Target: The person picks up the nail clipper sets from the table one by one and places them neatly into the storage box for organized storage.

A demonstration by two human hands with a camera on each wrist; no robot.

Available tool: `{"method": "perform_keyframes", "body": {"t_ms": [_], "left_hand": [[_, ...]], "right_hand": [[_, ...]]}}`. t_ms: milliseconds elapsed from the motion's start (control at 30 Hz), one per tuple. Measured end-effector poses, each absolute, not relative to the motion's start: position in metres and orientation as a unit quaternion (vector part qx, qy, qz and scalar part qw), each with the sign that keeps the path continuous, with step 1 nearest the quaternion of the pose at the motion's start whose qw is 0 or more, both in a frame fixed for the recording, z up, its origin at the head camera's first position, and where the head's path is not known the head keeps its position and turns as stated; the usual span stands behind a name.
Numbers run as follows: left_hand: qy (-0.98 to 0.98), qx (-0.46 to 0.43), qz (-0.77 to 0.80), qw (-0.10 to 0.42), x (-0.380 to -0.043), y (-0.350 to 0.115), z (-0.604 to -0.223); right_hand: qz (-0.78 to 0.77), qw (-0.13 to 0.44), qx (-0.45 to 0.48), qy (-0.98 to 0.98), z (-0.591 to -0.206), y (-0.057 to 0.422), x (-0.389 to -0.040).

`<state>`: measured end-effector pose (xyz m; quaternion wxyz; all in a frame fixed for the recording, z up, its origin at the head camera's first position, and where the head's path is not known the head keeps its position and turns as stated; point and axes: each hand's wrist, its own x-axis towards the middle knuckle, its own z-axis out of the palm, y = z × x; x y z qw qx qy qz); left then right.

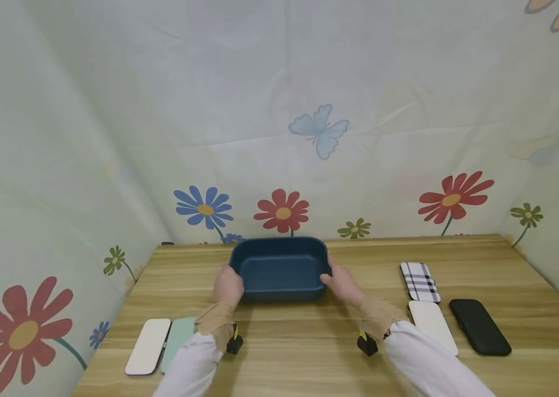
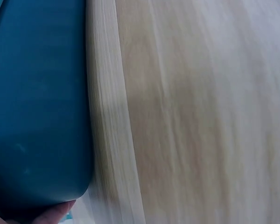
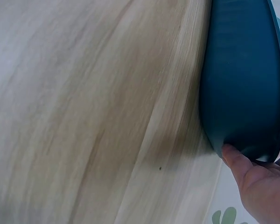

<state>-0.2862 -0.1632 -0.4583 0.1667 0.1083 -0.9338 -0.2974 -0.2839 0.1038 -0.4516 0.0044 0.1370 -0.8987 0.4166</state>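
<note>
A dark blue rectangular basin (image 1: 279,274) with rounded corners is at the far middle of the wooden table, its inside bare. My left hand (image 1: 228,285) grips its left end, and my right hand (image 1: 345,282) holds the right end with the thumb at the rim. The left wrist view has the basin's outer wall (image 2: 37,102) close up, with a bit of my fingers (image 2: 56,213) at its lower corner. From the right wrist, fingers of my right hand (image 3: 266,189) press against the end wall. Whether the basin touches the tabletop I cannot tell.
At the left lie a white flat case (image 1: 148,347) and a mint green one (image 1: 178,337), partly behind my sleeve. To the right are a plaid case (image 1: 420,282), another white case (image 1: 433,327) and a black case (image 1: 480,327). A flower-printed curtain (image 1: 240,165) hangs behind the table.
</note>
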Motion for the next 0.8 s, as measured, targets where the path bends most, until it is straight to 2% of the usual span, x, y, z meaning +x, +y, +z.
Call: {"method": "perform_keyframes", "body": {"t_ms": [467, 800], "left_hand": [[-0.930, 0.127, -0.308, 0.154, -0.286, -0.149, -0.457], [-0.925, 0.120, -0.306, 0.193, -0.282, -0.135, -0.459]], "right_hand": [[0.421, 0.004, 0.138, -0.896, -0.452, 0.118, -0.282], [0.427, -0.010, 0.143, -0.893, -0.451, 0.132, -0.275]]}}
